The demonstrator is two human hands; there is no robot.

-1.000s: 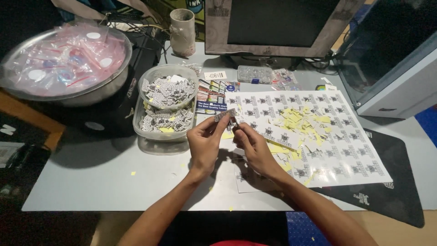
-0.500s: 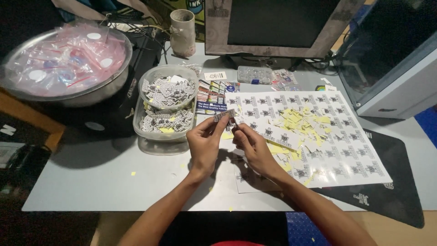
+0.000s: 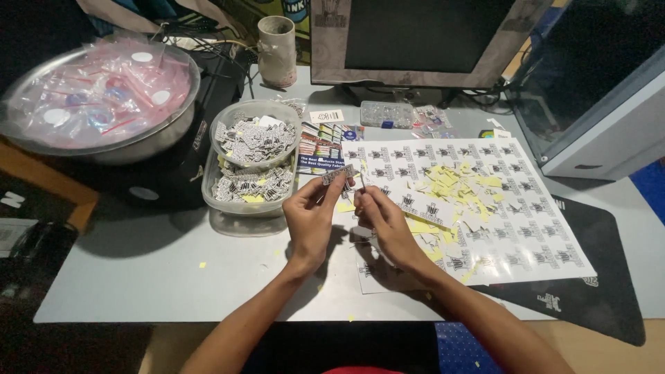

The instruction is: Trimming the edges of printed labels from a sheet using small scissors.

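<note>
We judge it partway: tub [image 3: 239, 194] left of the sheet [image 3: 485, 208] holds many stickers; both hands [image 3: 312, 218] [image 3: 381, 218] pinch one sticker [image 3: 338, 173]; most of the sheet remains.

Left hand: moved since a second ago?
No. The left hand still sits just right of the plastic tub, pinching a small sticker over the sticker sheet; same spot as before.

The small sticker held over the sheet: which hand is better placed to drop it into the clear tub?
Probably the left hand: its grip holds the small sticker, and the clear tub sits just to its left.
</note>
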